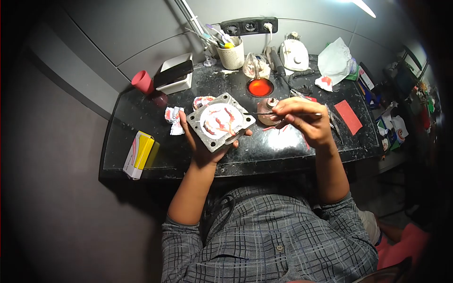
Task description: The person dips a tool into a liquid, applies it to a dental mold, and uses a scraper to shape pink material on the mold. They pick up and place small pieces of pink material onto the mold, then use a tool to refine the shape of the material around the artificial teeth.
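Note:
My left hand is wrapped round a square metal dental flask half and holds it up over the bench, tilted toward me. White plaster fills the flask, with pink wax denture pieces set in it. In my right hand, a thin dark wax carving tool is pinched between thumb and fingers. Its tip points left, near the flask's right corner. Behind the tool stands a small burner, partly covered by my right fingers. Dental casts with pink parts lie beside the flask.
On the black bench are a yellow and white box, a pan of red liquid, a red cup, a white tray, a tool pot and a pink wax sheet. Another person's pink clothing shows lower right.

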Motion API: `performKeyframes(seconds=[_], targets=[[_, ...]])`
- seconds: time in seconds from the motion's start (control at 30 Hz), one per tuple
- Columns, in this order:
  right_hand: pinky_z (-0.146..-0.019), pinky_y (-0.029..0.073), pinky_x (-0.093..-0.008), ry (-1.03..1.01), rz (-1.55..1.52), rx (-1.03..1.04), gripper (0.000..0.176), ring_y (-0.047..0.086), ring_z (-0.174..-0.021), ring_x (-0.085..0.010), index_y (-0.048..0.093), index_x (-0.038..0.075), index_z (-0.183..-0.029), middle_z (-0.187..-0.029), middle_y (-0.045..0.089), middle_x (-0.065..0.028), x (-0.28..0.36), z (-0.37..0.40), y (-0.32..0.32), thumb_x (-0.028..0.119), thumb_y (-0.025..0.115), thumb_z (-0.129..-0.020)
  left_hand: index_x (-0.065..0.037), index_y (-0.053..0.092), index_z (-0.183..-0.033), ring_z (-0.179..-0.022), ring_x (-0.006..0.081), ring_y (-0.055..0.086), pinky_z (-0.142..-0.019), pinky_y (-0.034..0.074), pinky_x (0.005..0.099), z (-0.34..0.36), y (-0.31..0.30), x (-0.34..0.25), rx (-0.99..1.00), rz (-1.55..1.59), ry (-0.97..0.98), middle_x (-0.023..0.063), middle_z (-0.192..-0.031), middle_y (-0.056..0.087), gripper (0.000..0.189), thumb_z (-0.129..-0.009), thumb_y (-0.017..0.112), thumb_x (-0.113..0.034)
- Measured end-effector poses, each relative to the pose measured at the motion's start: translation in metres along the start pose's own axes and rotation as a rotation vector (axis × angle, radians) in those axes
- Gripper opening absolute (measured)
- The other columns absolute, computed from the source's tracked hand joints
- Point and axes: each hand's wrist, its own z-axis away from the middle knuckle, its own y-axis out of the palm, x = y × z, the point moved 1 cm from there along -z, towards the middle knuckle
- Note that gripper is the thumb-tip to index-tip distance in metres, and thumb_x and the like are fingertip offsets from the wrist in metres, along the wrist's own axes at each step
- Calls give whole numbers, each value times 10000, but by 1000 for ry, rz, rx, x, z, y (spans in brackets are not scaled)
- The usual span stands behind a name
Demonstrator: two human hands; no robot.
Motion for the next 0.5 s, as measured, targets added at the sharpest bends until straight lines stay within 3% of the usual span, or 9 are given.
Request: performKeyframes(seconds=[0.03,0.13,0.23,0.3,0.33,0.4,0.5], targets=[[-868,669,-360,26,-92,-11,197,738,-1086,-286,760,-69,-1141,-1168,736,-200,-1,0,7,-83,688,-959,36,352,-1559,-981,722,634,-611,657,630,0,-2,-1,-2,0,4,406,-1371,566,1249,-832,354,-979],[-864,624,-350,-60,124,29,255,737,-1058,-255,800,-11,-1104,-1130,753,-170,-3,0,17,-71,783,-857,-16,341,-1588,-1093,722,592,-658,661,603,0,-6,-2,94,-37,10,420,-1425,515,1158,-883,390,-934],[-849,583,-346,-97,178,63,262,753,-976,-244,811,20,-1106,-1075,781,-128,-6,1,26,-51,807,-854,-34,360,-1583,-1092,675,622,-630,652,602,3,-2,0,60,-45,19,370,-1438,538,1130,-891,376,-927],[-843,590,-332,-147,272,86,259,761,-949,-232,811,26,-1112,-1067,788,-118,-4,-1,31,-36,815,-861,-59,400,-1564,-1090,581,670,-606,642,611,5,3,2,71,-3,25,292,-1442,572,1090,-898,364,-921],[-833,593,-329,-155,303,91,262,764,-948,-229,810,27,-1119,-1069,789,-118,-3,0,34,-29,819,-864,-59,400,-1564,-1090,581,670,-606,642,611,6,2,2,70,-2,27,292,-1442,572,1090,-898,364,-921],[-813,605,-321,-189,336,96,270,770,-945,-222,810,42,-1139,-1087,788,-114,-6,1,39,-17,819,-876,-77,436,-1547,-1072,491,705,-592,635,618,7,-3,1,-40,5,93,236,-1439,594,1059,-905,353,-915],[-818,611,-325,-188,390,109,276,771,-945,-219,814,60,-1142,-1104,785,-103,-9,3,45,-20,814,-879,-74,457,-1534,-1056,457,714,-585,634,622,6,-7,1,-29,-3,115,232,-1427,600,1047,-912,349,-909]])
